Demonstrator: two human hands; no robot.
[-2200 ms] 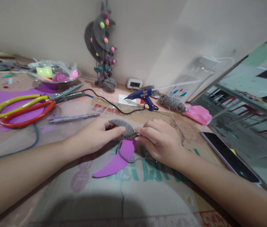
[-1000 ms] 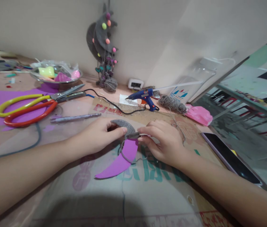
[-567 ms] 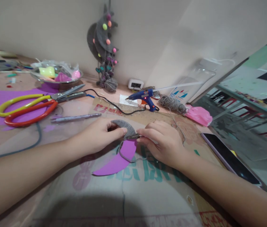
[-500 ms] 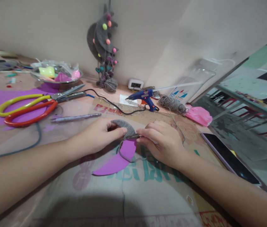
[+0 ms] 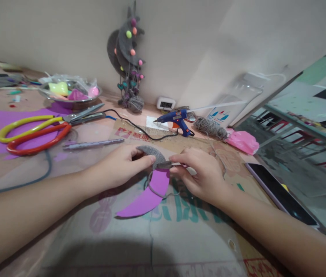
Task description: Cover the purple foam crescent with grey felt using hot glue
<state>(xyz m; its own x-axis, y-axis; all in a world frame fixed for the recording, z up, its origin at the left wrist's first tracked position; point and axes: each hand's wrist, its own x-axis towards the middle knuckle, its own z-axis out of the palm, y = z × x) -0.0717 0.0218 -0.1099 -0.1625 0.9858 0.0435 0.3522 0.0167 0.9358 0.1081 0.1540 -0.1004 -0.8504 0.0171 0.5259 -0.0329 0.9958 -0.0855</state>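
A purple foam crescent (image 5: 144,198), its upper part wrapped in grey yarn (image 5: 153,153), is pinched between the thumb and fingers of my left hand (image 5: 127,159). My right hand (image 5: 199,167) closes its fingertips on a slim grey tool (image 5: 165,164), whose flat end lies against the lower edge of the wrapping. I cannot make out the tool's exact kind. A loose loop of yarn (image 5: 151,184) hangs over the bare purple part and runs beneath my right hand. The crescent's lower tip points to the left.
Scissors (image 5: 36,132) lie on purple foam at left, near a pen (image 5: 93,144). A blue glue gun (image 5: 177,119) stands behind my hands, beside a yarn bundle (image 5: 210,128). A metal bowl (image 5: 70,100) is back left; a phone (image 5: 281,196) is at right.
The grey tool shows more clearly and lies flatter against the wrapping. The crescent's purple part has shifted slightly right and down. My left hand keeps its hold.
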